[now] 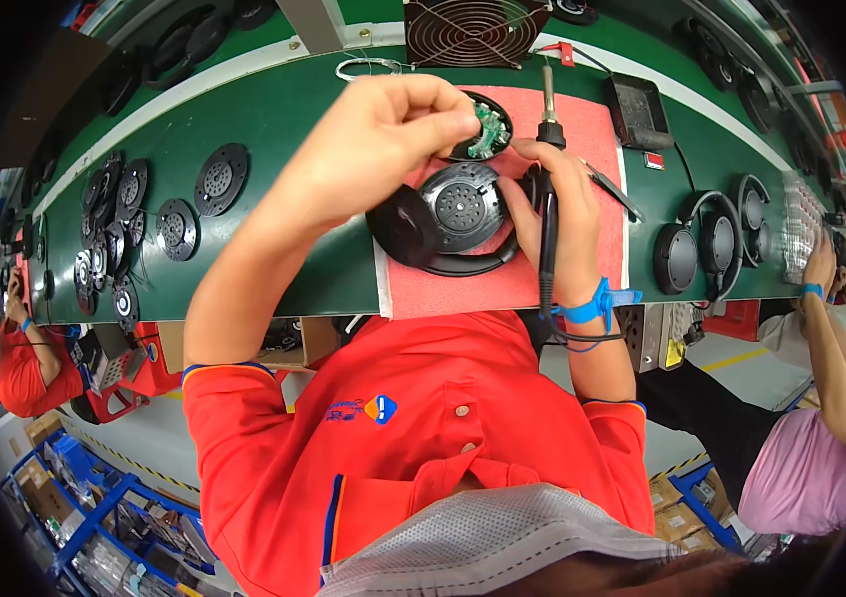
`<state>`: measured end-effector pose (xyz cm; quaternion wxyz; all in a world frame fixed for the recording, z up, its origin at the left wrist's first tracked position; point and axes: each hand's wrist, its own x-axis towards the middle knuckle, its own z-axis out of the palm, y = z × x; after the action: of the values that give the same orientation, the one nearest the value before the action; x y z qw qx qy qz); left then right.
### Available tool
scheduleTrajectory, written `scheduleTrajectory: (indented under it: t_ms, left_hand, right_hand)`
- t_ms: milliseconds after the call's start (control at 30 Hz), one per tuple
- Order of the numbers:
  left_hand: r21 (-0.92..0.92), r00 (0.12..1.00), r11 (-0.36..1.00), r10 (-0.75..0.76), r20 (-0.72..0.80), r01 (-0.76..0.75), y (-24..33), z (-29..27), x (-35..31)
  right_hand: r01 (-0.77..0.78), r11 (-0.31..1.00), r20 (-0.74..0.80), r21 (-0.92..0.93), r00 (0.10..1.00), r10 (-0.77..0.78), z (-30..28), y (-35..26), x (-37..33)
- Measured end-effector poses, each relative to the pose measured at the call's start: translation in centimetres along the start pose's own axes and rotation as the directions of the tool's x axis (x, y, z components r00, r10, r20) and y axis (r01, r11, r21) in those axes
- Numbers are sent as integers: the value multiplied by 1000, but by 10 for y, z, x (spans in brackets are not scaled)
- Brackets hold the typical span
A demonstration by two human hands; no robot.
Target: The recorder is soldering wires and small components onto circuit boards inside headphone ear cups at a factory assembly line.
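Note:
My left hand (pixel 398 124) reaches over the pink mat with thumb and index finger pinched at the edge of a black headphone ear cup holding a green circuit board (pixel 489 131). What sits between those fingertips is too small to make out. My right hand (pixel 567 214) is closed round a soldering iron (pixel 548 134), whose metal tip points away from me; its fingertips are close to the ear cup. Below lies the rest of the black headphones: a round speaker plate (pixel 460 207) with perforations faces up, beside a dark cushioned cup (pixel 405 227).
The pink mat (pixel 423 294) covers part of the green bench (pixel 314 269). Loose speaker plates (pixel 176 229) lie left; assembled headphones (pixel 717 244) lie right. A fan (pixel 478 35), a black tray (pixel 640 111) and tweezers (pixel 614 191) are around the mat. Other people work at both sides.

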<state>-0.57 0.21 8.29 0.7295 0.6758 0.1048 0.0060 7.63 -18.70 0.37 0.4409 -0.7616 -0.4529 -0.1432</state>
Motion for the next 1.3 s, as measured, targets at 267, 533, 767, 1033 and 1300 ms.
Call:
scheduleTrajectory:
  t_ms: [267,533,767,1033,1300]
  left_hand:
    - [87,985,993,-95,145,83,8,-10,5]
    - [790,923,521,358,141,-323,-62,-16,41]
    - [710,963,653,220,157,-265,-63,-27,48]
    - [687,957,672,123,263,-275,-57,-32,57]
    - [700,964,667,117,239,-255,-59,-29,57]
  right_hand:
    - [-96,976,123,194,990,73,-2,4,-9]
    - [-99,966,231,240,972,42,-6,6,-14]
    - [75,981,131,179,986,-100,-12,10,-7]
    - [207,962,-28,178,978,-205,-38,-3,22]
    - [236,946,-164,221,966,-203,-21,-13,23]
